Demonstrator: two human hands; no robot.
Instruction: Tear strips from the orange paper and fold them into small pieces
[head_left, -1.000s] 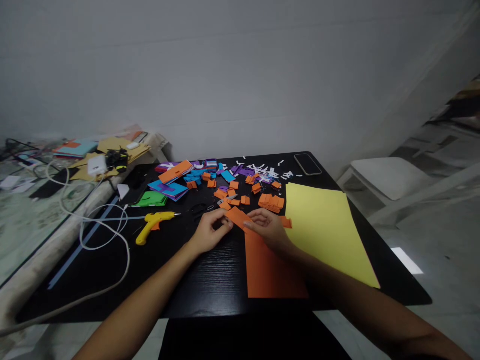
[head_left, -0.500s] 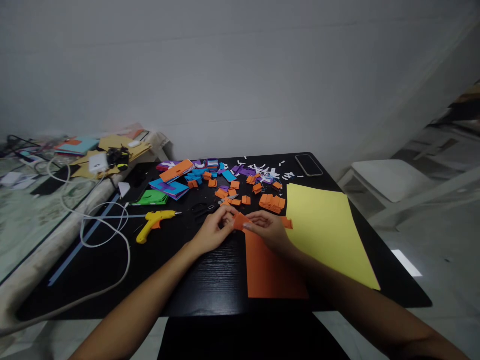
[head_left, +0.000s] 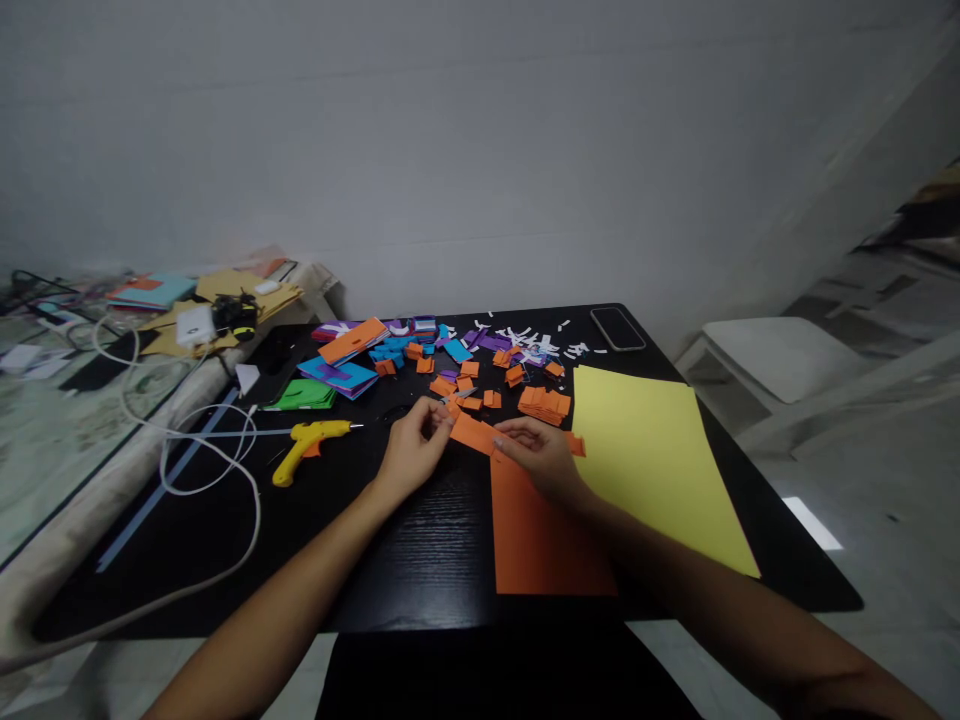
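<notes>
A small orange paper strip [head_left: 474, 434] stretches between my two hands over the table. My left hand [head_left: 415, 445] pinches its left end, fingers closed. The right end is held between the thumb and fingers of my right hand [head_left: 541, 455]. Beneath my right hand and forearm lies a larger orange paper sheet [head_left: 547, 540]. Another orange piece [head_left: 576, 445] shows just past my right knuckles. Beyond my hands are a stack of orange paper pieces [head_left: 544, 405] and several small folded orange pieces [head_left: 470, 369]. Scissors near my left fingers are partly hidden.
A yellow glue gun [head_left: 311, 445] lies left on the black table [head_left: 420, 570], beside a white cable [head_left: 255, 530]. Yellow paper [head_left: 667, 460] covers the right side. White scraps [head_left: 525, 342], coloured folded papers [head_left: 352, 342] and a phone [head_left: 617, 329] are at the back. A white stool [head_left: 780, 355] stands right.
My left hand has moved left and slightly down, away from my right. The orange strip, bent upright before, is now drawn out flatter and longer between them.
</notes>
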